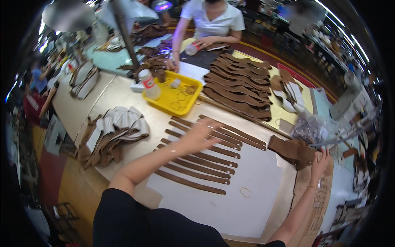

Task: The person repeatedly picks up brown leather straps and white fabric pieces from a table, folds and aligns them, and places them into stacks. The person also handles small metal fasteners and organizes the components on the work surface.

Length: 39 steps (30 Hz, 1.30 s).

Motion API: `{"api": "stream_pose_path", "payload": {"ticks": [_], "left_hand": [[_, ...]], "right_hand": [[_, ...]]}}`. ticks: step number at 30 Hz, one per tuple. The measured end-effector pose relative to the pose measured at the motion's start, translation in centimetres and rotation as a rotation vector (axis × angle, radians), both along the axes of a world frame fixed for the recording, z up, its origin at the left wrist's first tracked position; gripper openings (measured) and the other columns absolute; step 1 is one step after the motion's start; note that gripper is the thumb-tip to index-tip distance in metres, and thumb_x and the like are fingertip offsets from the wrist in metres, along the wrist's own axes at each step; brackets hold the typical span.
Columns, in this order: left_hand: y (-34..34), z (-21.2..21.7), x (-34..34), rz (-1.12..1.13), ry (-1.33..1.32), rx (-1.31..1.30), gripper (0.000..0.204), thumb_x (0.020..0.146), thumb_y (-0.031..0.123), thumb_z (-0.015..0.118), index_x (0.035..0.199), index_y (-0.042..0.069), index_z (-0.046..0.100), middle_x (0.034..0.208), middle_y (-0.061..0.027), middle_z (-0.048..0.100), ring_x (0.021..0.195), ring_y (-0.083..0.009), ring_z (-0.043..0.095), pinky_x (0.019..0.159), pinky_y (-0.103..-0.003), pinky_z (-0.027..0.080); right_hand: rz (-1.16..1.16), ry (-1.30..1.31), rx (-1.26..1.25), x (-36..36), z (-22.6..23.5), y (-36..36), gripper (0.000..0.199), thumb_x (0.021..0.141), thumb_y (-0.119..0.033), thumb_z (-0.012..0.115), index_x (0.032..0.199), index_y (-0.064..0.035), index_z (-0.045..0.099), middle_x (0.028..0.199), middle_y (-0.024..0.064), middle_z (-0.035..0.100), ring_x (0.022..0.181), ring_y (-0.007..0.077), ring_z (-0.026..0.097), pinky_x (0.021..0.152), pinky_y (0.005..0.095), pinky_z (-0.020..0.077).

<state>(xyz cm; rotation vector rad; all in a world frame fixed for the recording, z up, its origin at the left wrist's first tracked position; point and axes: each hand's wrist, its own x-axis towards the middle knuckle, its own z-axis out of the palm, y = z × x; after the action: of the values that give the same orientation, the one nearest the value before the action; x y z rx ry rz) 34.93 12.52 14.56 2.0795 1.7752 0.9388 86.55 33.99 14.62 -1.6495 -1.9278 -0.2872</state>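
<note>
On white paper (251, 197), left hand (197, 136) flattens brown straps (201, 158), seemingly.

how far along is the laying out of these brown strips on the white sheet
Done: about ten brown strips lie in side-by-side rows on the white sheet. In hand: the left hand rests on the upper rows, and the right hand touches a brown pile at the table's right edge. Left: that pile, and the sheet's lower right, bare except for a small ring.

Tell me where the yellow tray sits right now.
In the head view the yellow tray sits up and left of centre on the table, beyond the row of brown straps, with a white bottle standing in its left end.
</note>
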Motion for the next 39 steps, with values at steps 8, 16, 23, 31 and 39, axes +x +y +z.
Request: {"api": "stream_pose_path", "payload": {"ticks": [8, 16, 23, 31, 39], "left_hand": [[-24.2, 2.2, -20.5, 0.954, 0.023, 0.172, 0.032, 0.086, 0.013, 0.069, 0.115, 0.003, 0.061, 0.109, -0.0106, 0.060, 0.099, -0.0240, 0.058, 0.088, -0.033, 0.046], [-33.4, 2.7, -25.6, 1.050, -0.126, -0.077, 0.033, 0.086, 0.016, 0.070, 0.115, 0.002, 0.066, 0.107, -0.0105, 0.062, 0.096, -0.0203, 0.060, 0.086, -0.030, 0.049], [-30.5, 1.3, -27.7, 0.798, -0.029, -0.189, 0.072, 0.078, 0.024, 0.077, 0.141, 0.007, 0.047, 0.134, -0.0142, 0.050, 0.127, -0.0269, 0.048, 0.108, -0.035, 0.038], [-28.8, 0.0, -33.1, 0.729, -0.308, -0.387, 0.110, 0.061, 0.038, 0.090, 0.148, 0.004, 0.032, 0.142, -0.0217, 0.041, 0.131, -0.0296, 0.043, 0.110, -0.036, 0.036], [-29.3, 0.8, -34.7, 0.702, -0.416, -0.356, 0.093, 0.062, 0.029, 0.090, 0.140, 0.007, 0.044, 0.123, -0.0155, 0.058, 0.114, -0.0223, 0.053, 0.103, -0.031, 0.039]], "right_hand": [[0.299, -0.034, -0.003, -6.2, 2.8, -0.3, 0.030, 0.096, -0.018, 0.059, 0.121, -0.0015, 0.059, 0.144, 0.0155, 0.040, 0.132, 0.0323, 0.041, 0.105, 0.0415, 0.0371], [0.626, 0.004, -0.137, -21.2, 7.9, -5.1, 0.027, 0.096, -0.016, 0.058, 0.119, -0.0020, 0.059, 0.147, 0.0150, 0.039, 0.134, 0.0330, 0.040, 0.108, 0.0409, 0.0359], [0.886, -0.081, -0.278, -33.0, 8.4, -11.8, 0.024, 0.091, -0.009, 0.062, 0.115, -0.0058, 0.061, 0.147, 0.0125, 0.040, 0.133, 0.0331, 0.043, 0.107, 0.0418, 0.0390], [0.989, -0.098, -0.441, -35.4, 7.0, -13.7, 0.024, 0.089, -0.005, 0.064, 0.113, -0.0068, 0.061, 0.143, 0.0119, 0.045, 0.127, 0.0327, 0.049, 0.102, 0.0394, 0.0449], [1.086, -0.142, -0.441, -38.1, 6.9, -15.4, 0.024, 0.084, -0.001, 0.066, 0.107, -0.0036, 0.063, 0.130, 0.0156, 0.055, 0.119, 0.0337, 0.054, 0.099, 0.0394, 0.0444]]}}
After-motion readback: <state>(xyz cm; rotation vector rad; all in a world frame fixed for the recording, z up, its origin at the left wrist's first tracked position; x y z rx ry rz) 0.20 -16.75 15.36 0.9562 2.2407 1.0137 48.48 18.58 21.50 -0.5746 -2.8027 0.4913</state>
